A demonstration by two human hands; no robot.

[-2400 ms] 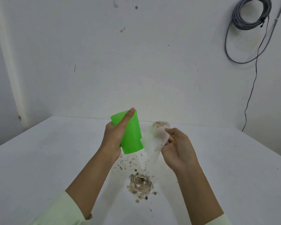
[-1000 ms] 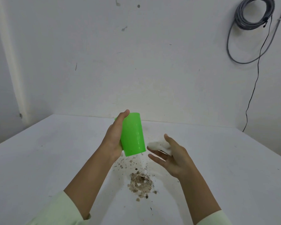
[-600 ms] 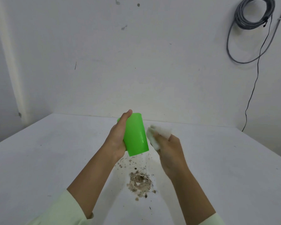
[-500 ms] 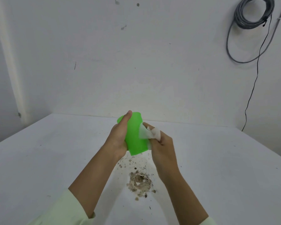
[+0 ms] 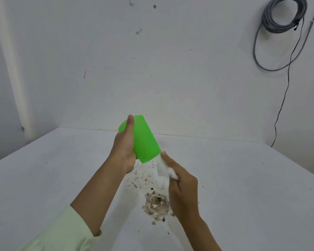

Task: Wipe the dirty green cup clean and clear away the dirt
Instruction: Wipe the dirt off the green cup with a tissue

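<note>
My left hand [image 5: 124, 151] grips the bright green cup [image 5: 144, 140] and holds it tilted above the table, rim pointing down and to the right. My right hand [image 5: 182, 185] pinches a crumpled white tissue [image 5: 164, 168] just below and right of the cup's rim, its index fingertip close to the rim. A pile of brownish dirt [image 5: 157, 205] lies on the white table [image 5: 53, 171] under my hands, with loose crumbs [image 5: 138, 180] scattered between the pile and the cup.
White walls close the table in at the back and left. A coiled grey cable [image 5: 283, 17] hangs on the wall at the upper right, and a thin black wire [image 5: 281, 107] runs down from it to the table's far right corner.
My right hand with the tissue has slid down from the cup's side to below its rim. The cup has tilted further, its base leaning left.
</note>
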